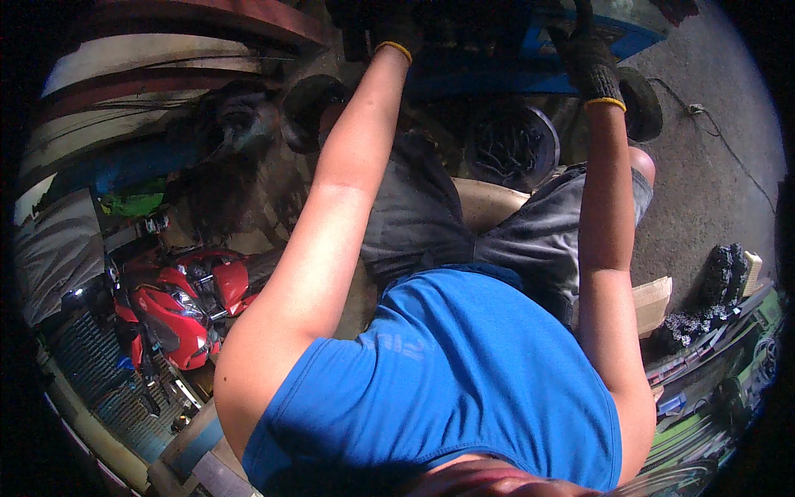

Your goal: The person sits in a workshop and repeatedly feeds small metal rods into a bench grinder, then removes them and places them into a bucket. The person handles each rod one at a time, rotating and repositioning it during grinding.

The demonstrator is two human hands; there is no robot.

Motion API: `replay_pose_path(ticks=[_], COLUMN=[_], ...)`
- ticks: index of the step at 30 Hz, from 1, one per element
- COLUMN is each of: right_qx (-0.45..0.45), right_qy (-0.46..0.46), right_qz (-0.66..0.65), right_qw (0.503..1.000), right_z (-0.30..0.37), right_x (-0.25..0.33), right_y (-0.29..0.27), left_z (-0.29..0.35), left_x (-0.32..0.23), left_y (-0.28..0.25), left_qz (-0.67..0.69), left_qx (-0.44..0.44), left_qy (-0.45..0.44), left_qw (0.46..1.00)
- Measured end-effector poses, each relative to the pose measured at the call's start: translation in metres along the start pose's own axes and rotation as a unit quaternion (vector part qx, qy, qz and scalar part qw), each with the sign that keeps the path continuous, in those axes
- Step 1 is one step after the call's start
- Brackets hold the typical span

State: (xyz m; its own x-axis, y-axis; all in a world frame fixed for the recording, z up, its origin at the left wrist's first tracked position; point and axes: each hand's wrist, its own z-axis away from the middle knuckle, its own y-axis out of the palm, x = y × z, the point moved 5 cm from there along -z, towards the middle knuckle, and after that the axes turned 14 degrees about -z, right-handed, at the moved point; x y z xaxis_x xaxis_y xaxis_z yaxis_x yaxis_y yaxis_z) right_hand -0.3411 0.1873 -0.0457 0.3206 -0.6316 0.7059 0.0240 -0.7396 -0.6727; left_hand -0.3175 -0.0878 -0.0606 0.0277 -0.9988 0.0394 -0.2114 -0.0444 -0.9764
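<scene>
Reaching into shadow with the left hand (400, 35), not showing whether gripping; facing the blue frame (538, 81), running crosswise from near there rightward; overlapping it with the nearer right hand (593, 69), leaving closure impossible to tell.

A glossy red-and-black motorcycle (172, 325) at left; at right, a thin dark cable (696, 108) on rough grey floor (687, 190), plus flat tan cardboard (652, 305)
</scene>
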Motion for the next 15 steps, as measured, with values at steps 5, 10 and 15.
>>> replay_pose_path(ticks=[5,10,15], right_qx=[0.046,0.007,0.043], right_qy=[0.126,0.064,0.099], right_qz=[-0.007,0.008,-0.015], right_qw=[0.991,0.998,0.994], right_z=[0.007,0.006,0.006], right_x=[0.01,0.005,0.011], right_y=[-0.008,-0.008,-0.012], left_z=[0.0,-0.002,-0.001], left_x=[0.021,0.01,0.007], left_y=[0.044,0.021,0.014], left_qz=[0.008,0.046,0.05], left_qx=[-0.155,-0.083,-0.078], left_qy=[0.002,0.016,-0.006], left_qw=[0.988,0.995,0.996])
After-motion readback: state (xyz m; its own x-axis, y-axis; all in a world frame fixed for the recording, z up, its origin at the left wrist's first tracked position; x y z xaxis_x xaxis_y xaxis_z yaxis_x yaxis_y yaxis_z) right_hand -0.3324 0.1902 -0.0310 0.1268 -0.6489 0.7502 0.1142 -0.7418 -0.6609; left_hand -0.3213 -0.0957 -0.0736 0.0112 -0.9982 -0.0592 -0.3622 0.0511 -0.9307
